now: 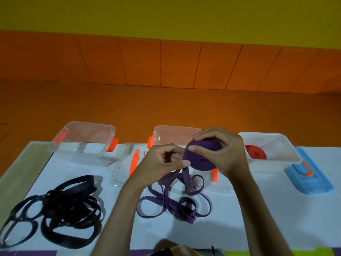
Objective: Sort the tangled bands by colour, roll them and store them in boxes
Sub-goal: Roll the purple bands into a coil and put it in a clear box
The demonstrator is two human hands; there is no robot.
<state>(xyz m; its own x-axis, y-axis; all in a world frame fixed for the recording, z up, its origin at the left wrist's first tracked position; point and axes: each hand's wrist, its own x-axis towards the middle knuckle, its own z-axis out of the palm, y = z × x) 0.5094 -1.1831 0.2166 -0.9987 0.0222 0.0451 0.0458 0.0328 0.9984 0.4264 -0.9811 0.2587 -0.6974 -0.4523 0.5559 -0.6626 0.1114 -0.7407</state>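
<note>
My right hand [221, 150] grips a thick roll of purple band [200, 157] above the table's middle. My left hand [162, 161] pinches the band's free strand just left of the roll. The loose tail of the purple band [175, 198] lies in loops on the white table below both hands. A tangled heap of black band [60, 206] lies at the front left. A rolled red band [255, 151] sits inside the white box [287, 154] on the right. Two clear boxes with orange clips stand behind: one at the left [83, 139], one in the middle [166, 133], partly hidden by my hands.
A clear lid with orange clips [123, 163] lies flat between the clear boxes, another one under my right wrist [221, 183]. A blue lid [310, 174] lies at the right, next to the white box. The white table [230, 224] ends close to an orange floor and wall behind.
</note>
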